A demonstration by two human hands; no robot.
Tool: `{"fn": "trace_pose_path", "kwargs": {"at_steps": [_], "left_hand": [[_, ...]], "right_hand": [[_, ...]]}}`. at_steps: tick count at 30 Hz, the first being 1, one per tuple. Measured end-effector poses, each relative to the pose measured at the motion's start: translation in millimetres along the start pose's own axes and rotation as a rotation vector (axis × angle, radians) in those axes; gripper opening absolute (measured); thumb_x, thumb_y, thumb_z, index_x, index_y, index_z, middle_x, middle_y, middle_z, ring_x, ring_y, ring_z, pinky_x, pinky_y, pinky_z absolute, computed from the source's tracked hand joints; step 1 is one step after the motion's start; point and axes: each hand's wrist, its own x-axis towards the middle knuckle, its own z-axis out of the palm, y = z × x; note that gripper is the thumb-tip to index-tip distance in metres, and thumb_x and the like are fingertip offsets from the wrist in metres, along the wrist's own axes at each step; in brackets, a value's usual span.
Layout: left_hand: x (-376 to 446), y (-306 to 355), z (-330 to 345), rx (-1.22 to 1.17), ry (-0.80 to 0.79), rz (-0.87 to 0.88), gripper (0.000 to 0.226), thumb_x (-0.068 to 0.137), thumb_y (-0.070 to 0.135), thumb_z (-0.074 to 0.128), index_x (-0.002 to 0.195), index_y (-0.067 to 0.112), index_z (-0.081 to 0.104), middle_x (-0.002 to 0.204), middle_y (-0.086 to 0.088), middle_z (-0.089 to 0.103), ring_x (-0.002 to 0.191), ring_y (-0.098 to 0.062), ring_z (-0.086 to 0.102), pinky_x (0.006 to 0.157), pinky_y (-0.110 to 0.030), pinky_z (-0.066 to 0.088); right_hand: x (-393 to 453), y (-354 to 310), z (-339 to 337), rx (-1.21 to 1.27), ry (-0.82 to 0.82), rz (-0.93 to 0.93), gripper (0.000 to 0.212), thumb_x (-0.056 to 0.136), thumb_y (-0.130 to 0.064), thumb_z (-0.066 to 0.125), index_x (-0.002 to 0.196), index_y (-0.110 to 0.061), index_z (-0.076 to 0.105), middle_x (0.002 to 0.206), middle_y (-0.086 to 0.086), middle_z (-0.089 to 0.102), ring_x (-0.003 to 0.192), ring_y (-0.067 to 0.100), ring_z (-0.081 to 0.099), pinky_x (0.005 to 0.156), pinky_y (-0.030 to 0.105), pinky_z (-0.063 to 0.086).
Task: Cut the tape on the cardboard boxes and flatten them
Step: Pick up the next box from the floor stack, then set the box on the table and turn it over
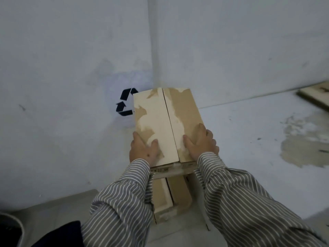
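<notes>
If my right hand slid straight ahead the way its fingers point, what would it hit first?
Nothing on the box blocks the right hand; it would slide along the flap, then likely meet the wall, though depth is unclear.

Just one view here, a wide-angle head cam looking forward and steeply down along the person's own striped grey sleeves (240, 202). It sits close, with the tan cardboard box with torn pale patches (167, 122) filling the centre. It faces a corner where two pale grey walls (71, 50) meet, and the pale scuffed floor (249, 125) runs off right. Edges bend from the lens.
</notes>
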Motion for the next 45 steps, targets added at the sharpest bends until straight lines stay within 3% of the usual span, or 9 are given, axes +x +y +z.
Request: {"fn": "trace_pose_path", "kwargs": {"at_steps": [5, 8, 21, 28, 32, 37, 41, 43, 45], "left_hand": [[-12.4, 48.6, 27.9, 0.009, -0.048, 0.058, 0.077, 0.091, 0.041, 0.055, 0.150, 0.016, 0.014, 0.145, -0.011, 0.038, 0.127, -0.034, 0.043, 0.106, -0.045, 0.037], [-24.9, 80.5, 63.6, 0.027, -0.073, 0.109, 0.068, 0.090, 0.039, 0.056, 0.144, 0.014, 0.024, 0.138, -0.010, 0.045, 0.121, -0.033, 0.048, 0.101, -0.043, 0.041], [-90.8, 230.1, 301.5, 0.110, -0.236, 0.106, 0.059, 0.090, 0.042, 0.052, 0.135, 0.012, 0.028, 0.126, -0.011, 0.050, 0.110, -0.033, 0.052, 0.086, -0.039, 0.043], [-85.2, 270.2, 375.1, 0.178, -0.225, 0.068, 0.068, 0.089, 0.044, 0.052, 0.141, 0.013, 0.022, 0.133, -0.013, 0.047, 0.115, -0.035, 0.051, 0.094, -0.044, 0.045], [-62.7, 288.1, 406.9, 0.168, -0.220, 0.075, 0.062, 0.090, 0.041, 0.052, 0.138, 0.013, 0.024, 0.129, -0.012, 0.049, 0.112, -0.034, 0.052, 0.088, -0.041, 0.044], [-41.6, 302.2, 442.7, 0.172, -0.251, 0.089, 0.065, 0.091, 0.042, 0.051, 0.142, 0.016, 0.021, 0.134, -0.013, 0.042, 0.118, -0.035, 0.048, 0.093, -0.041, 0.041], [-39.0, 308.2, 462.8, 0.453, -0.196, 0.155, 0.061, 0.095, 0.048, 0.038, 0.146, 0.021, 0.018, 0.149, -0.014, 0.025, 0.134, -0.033, 0.031, 0.107, -0.048, 0.029], [-42.7, 318.3, 474.8, 0.666, -0.155, 0.343, 0.066, 0.097, 0.053, 0.028, 0.151, 0.023, 0.004, 0.159, -0.007, -0.001, 0.146, -0.027, 0.004, 0.113, -0.056, 0.011], [-50.4, 334.6, 492.2, 0.764, -0.250, 0.529, 0.068, 0.097, 0.057, 0.021, 0.151, 0.028, -0.007, 0.159, 0.002, -0.016, 0.146, -0.023, -0.012, 0.113, -0.059, 0.003]], "right_hand": [[13.3, 26.7, -49.1, 0.025, 0.039, 0.045, 0.072, 0.087, -0.054, 0.048, 0.145, -0.027, 0.015, 0.148, 0.008, 0.028, 0.125, 0.033, 0.039, 0.103, 0.047, 0.030], [23.1, 64.4, -80.7, 0.041, 0.065, 0.091, 0.072, 0.088, -0.054, 0.047, 0.146, -0.027, 0.016, 0.148, 0.008, 0.028, 0.126, 0.034, 0.039, 0.104, 0.047, 0.030], [111.6, 284.6, -242.4, -0.029, 0.074, 0.176, 0.070, 0.087, -0.054, 0.047, 0.145, -0.027, 0.019, 0.145, 0.009, 0.034, 0.124, 0.034, 0.043, 0.103, 0.045, 0.035], [165.1, 344.6, -271.3, 0.068, 0.001, 0.173, 0.070, 0.085, -0.052, 0.051, 0.144, -0.027, 0.022, 0.143, 0.008, 0.038, 0.122, 0.032, 0.045, 0.103, 0.048, 0.037], [203.1, 361.8, -278.1, 0.120, -0.006, 0.168, 0.070, 0.085, -0.050, 0.054, 0.144, -0.026, 0.024, 0.142, 0.007, 0.039, 0.122, 0.031, 0.045, 0.103, 0.047, 0.038], [245.9, 378.6, -282.7, 0.141, -0.043, 0.173, 0.071, 0.085, -0.044, 0.057, 0.144, -0.024, 0.024, 0.143, 0.008, 0.038, 0.124, 0.030, 0.044, 0.105, 0.046, 0.037], [273.6, 388.1, -288.5, 0.156, -0.084, 0.132, 0.067, 0.088, -0.036, 0.058, 0.145, -0.023, 0.025, 0.145, 0.007, 0.038, 0.127, 0.030, 0.043, 0.105, 0.040, 0.036], [285.3, 392.8, -294.6, 0.199, -0.110, 0.095, 0.067, 0.088, -0.033, 0.060, 0.145, -0.022, 0.025, 0.144, 0.007, 0.041, 0.126, 0.029, 0.044, 0.104, 0.038, 0.037], [297.4, 400.2, -302.1, 0.279, -0.142, 0.116, 0.070, 0.087, -0.033, 0.063, 0.144, -0.022, 0.025, 0.140, 0.007, 0.046, 0.121, 0.028, 0.050, 0.100, 0.037, 0.040]]}}
